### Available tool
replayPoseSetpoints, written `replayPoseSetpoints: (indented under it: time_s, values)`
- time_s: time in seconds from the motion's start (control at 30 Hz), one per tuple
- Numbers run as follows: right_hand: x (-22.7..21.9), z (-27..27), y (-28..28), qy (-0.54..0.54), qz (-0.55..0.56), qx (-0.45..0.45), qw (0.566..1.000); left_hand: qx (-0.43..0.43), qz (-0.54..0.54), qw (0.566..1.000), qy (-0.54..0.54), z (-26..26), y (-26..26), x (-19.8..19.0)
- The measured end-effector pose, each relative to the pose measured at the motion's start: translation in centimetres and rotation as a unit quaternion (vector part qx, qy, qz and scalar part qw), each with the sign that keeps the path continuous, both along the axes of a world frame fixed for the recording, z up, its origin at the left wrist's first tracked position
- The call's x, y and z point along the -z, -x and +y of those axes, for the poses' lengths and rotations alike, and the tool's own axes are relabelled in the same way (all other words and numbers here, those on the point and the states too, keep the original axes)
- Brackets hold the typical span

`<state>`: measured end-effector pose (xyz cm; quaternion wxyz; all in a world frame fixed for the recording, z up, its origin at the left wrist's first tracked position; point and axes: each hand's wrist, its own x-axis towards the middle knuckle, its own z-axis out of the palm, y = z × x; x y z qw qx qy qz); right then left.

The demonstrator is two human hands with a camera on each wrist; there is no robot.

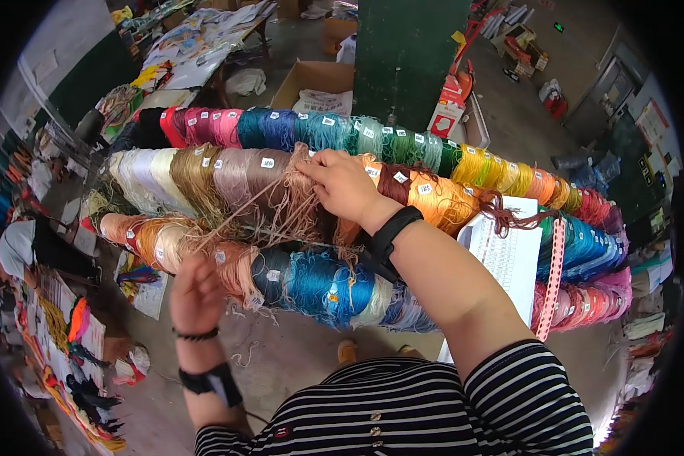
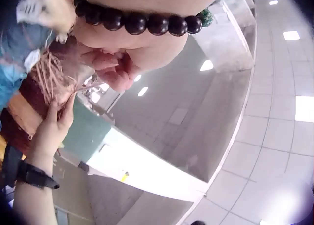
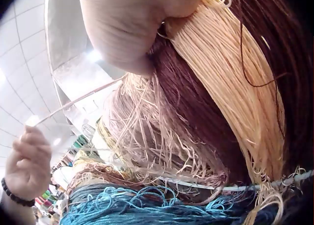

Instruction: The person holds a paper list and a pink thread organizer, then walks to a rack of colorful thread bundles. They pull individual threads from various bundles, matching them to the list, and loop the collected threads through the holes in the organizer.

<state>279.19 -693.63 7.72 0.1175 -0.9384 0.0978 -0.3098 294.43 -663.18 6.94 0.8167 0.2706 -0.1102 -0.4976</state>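
Rows of thread hanks in many colours hang over long horizontal bars, many with small white number labels. At the middle row my right hand point(image 1: 343, 182) pinches loose pinkish-beige thread point(image 1: 299, 176) between thumb and fingertips at the top of its hank. A thin bundle of strands point(image 3: 78, 102) runs taut from there to my left hand point(image 1: 197, 296), blurred in the head view. In the right wrist view, the left fingers are curled around the strands' end. Tangled loose ends hang below the right hand. Next to the beige hank are dark maroon thread point(image 3: 189, 97) and peach-orange thread point(image 3: 221, 73).
In front hangs a lower row with blue hanks point(image 1: 330, 280). A printed paper sheet point(image 1: 501, 254) and a pink perforated strip point(image 1: 555, 273) lie over the bars at right. Behind stand a green pillar point(image 1: 403, 61) and a cardboard box point(image 1: 319, 80). Another person point(image 1: 49, 247) is at left.
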Motion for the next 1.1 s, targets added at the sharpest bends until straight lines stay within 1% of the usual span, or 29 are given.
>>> replayPoseSetpoints:
  time_s: [0.03, 0.1, 0.13, 0.17, 0.2, 0.23, 0.27, 0.3, 0.33, 0.43, 0.47, 0.5, 0.53, 0.57, 0.6, 0.63, 0.67, 0.7, 0.73, 0.8, 0.83, 0.87, 0.9, 0.93, 0.97, 1.0, 1.1]
  values:
    - [0.1, 0.0, 0.0, -0.001, -0.004, 0.001, 1.0, -0.09, 0.016, 0.994, -0.066, 2.9, -0.3, -0.3]
    - [0.4, -0.1, -0.1, -0.001, -0.014, 0.001, 1.0, -0.185, 0.012, 0.978, -0.1, 9.8, -2.8, 1.1]
    - [0.3, -0.1, -0.1, 0.001, -0.016, 0.004, 1.0, -0.184, 0.062, 0.98, -0.043, 14.6, -5.1, 2.5]
    - [0.3, -0.1, -0.1, 0.003, -0.017, 0.006, 1.0, -0.248, 0.024, 0.964, -0.094, 18.9, -6.3, 2.9]
    - [0.4, -0.1, -0.1, 0.004, -0.018, 0.006, 1.0, -0.178, 0.077, 0.98, -0.038, 25.6, -9.4, 5.4]
    - [0.4, 0.0, -0.1, 0.0, -0.012, 0.009, 1.0, -0.376, 0.064, 0.917, -0.12, 33.3, -12.8, 8.6]
    - [0.4, -0.1, -0.1, -0.003, -0.007, 0.01, 1.0, -0.244, -0.102, 0.957, -0.118, 40.8, -13.8, 9.5]
    - [0.3, -0.1, -0.2, -0.006, -0.004, 0.012, 1.0, -0.486, -0.172, 0.807, -0.288, 51.3, -16.6, 14.6]
    - [0.3, -0.2, -0.3, -0.008, -0.008, 0.007, 1.0, -0.544, -0.088, 0.759, -0.346, 53.9, -13.7, 12.9]
    - [0.2, -0.3, -0.3, -0.009, -0.016, 0.0, 1.0, -0.658, -0.096, 0.615, -0.424, 57.4, -10.2, 9.0]
    - [0.1, -0.2, -0.2, -0.008, -0.016, 0.002, 1.0, -0.645, -0.178, 0.551, -0.498, 57.3, -9.6, 8.8]
    - [0.0, -0.1, -0.2, -0.007, -0.015, 0.004, 1.0, -0.63, -0.249, 0.468, -0.568, 57.3, -9.2, 8.7]
    - [0.0, -0.2, -0.3, -0.005, -0.02, -0.001, 1.0, -0.59, -0.276, 0.587, -0.482, 53.0, -10.0, 9.2]
    - [0.0, -0.4, -0.3, -0.003, -0.023, -0.004, 1.0, -0.529, -0.273, 0.704, -0.386, 45.3, -9.3, 7.7]
    - [0.2, -0.5, -0.3, -0.001, -0.024, -0.006, 1.0, -0.455, -0.249, 0.799, -0.306, 35.7, -7.6, 4.7]
    - [0.4, -0.5, -0.2, -0.005, -0.026, -0.008, 1.0, -0.507, -0.159, 0.773, -0.345, 24.7, -4.3, 1.7]
    - [0.4, -0.6, -0.2, -0.007, -0.029, -0.009, 1.0, -0.376, -0.168, 0.858, -0.308, 20.0, -4.5, 1.7]
    - [0.3, -0.6, -0.3, -0.008, -0.033, -0.011, 0.999, -0.299, -0.156, 0.893, -0.298, 14.1, -3.1, 0.4]
    - [0.3, -0.6, -0.5, -0.007, -0.036, -0.013, 0.999, -0.294, -0.166, 0.89, -0.305, 9.5, -2.6, 0.7]
    - [0.6, -0.6, -0.6, -0.004, -0.042, -0.012, 0.999, -0.191, -0.203, 0.919, -0.278, 0.0, 0.0, -1.6]
    - [0.6, -0.6, -0.6, -0.034, -0.016, -0.005, 0.999, -0.194, -0.244, 0.897, -0.314, -3.3, 0.6, -1.4]
    - [0.5, -0.6, -0.6, -0.036, -0.015, -0.001, 0.999, -0.152, -0.271, 0.891, -0.331, -6.3, 1.1, -1.7]
    - [0.4, -0.4, -0.6, -0.038, -0.012, 0.001, 0.999, -0.11, -0.296, 0.883, -0.347, -8.2, 1.2, -1.8]
    - [0.3, -0.3, -0.6, -0.041, -0.009, 0.003, 0.999, -0.102, -0.396, 0.851, -0.329, -9.4, 0.1, -0.5]
    - [0.1, -0.3, -0.6, -0.042, -0.005, 0.002, 0.999, -0.093, -0.494, 0.809, -0.306, -10.8, -1.2, 1.9]
    - [-0.1, -0.3, -0.5, -0.045, -0.001, 0.002, 0.999, -0.082, -0.586, 0.756, -0.278, -11.6, -1.9, 3.2]
    - [0.1, -0.3, -0.6, -0.046, -0.008, 0.0, 0.999, 0.041, -0.623, 0.714, -0.317, -11.7, -2.8, 2.7]
